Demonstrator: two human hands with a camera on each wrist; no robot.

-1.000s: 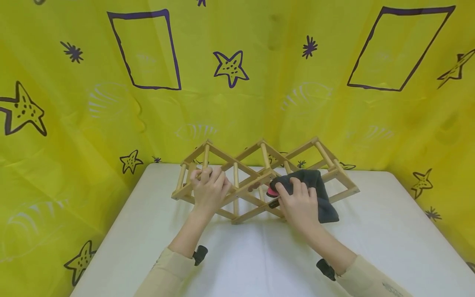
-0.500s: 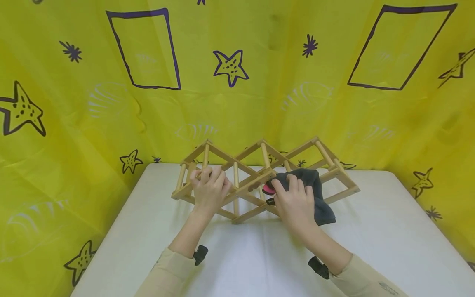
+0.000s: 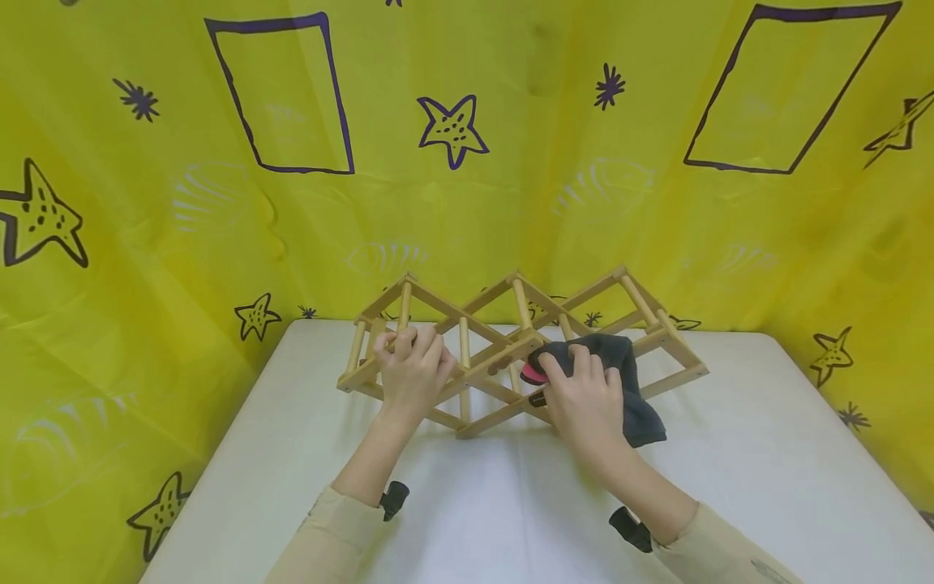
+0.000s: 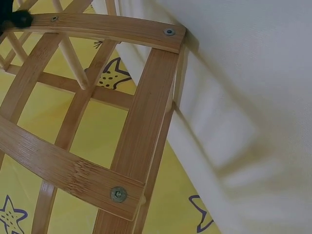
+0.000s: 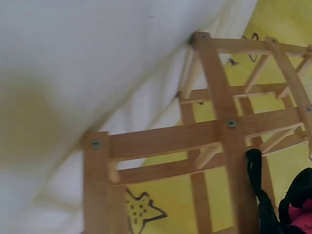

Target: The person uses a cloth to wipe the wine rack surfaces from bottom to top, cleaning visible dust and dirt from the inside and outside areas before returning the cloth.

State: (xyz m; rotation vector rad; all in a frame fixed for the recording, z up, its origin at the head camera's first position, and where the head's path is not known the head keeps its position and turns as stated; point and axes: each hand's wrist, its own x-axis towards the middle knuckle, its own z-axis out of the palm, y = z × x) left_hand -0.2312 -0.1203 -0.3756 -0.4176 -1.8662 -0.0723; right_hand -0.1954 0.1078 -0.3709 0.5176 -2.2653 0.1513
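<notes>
A wooden folding lattice rack (image 3: 489, 297) with round dowels stands spread out across the table. My left hand (image 3: 412, 373) grips its left section, fingers curled over the wood. In my right hand (image 3: 587, 401) is a dark grey cloth (image 3: 619, 357) with a pink patch (image 3: 535, 373), pressed against the front slats right of the middle. The right fingers bend over the cloth, and its loose end hangs toward the table. Screwed slats (image 4: 146, 102) fill the left wrist view. Beside the slats (image 5: 217, 73) in the right wrist view, black fabric (image 5: 258, 195) shows at lower right.
A white-covered table (image 3: 467, 519) lies under the rack. Behind it and at both sides hangs a yellow curtain (image 3: 467, 219) printed with starfish. Black wrist camera mounts (image 3: 395, 500) sit below the wrists.
My right hand and the cloth shifted a little left, then slightly back right along the slats. The left hand keeps its grip, and the rack stays in place.
</notes>
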